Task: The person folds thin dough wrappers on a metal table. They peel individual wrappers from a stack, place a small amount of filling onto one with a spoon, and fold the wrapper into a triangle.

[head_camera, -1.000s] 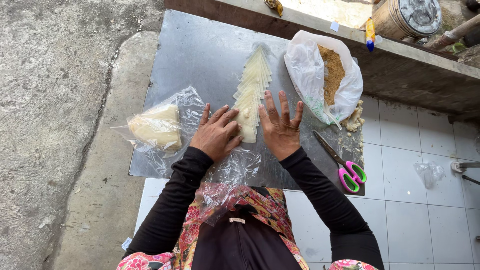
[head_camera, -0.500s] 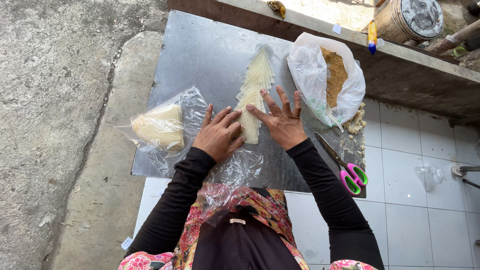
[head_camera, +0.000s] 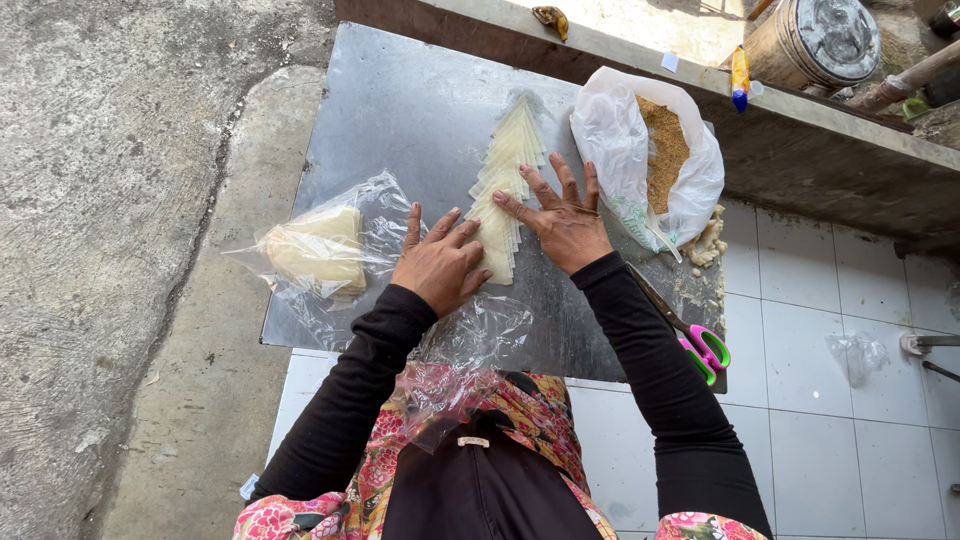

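A fanned row of thin pale square sheets (head_camera: 507, 170) lies on a grey metal board (head_camera: 400, 110). My left hand (head_camera: 438, 262) rests flat on the near end of the row, fingers spread. My right hand (head_camera: 560, 215) lies flat on the row's right side, fingers apart and pointing up-left. Neither hand grips anything. A clear plastic bag (head_camera: 325, 250) holding a stack of the same pale sheets lies left of my left hand.
A white plastic bag of brown crumbs (head_camera: 655, 160) stands at the board's right, with a lump of pale filling (head_camera: 708, 240) beside it. Pink-and-green scissors (head_camera: 695, 340) lie near my right forearm. Crumpled clear plastic (head_camera: 475, 345) sits at the near edge. A metal pot (head_camera: 815, 40) stands beyond the ledge.
My right hand has slid up and to the right along the fanned sheets, turning its fingers leftward. The left hand has stayed at the near end.
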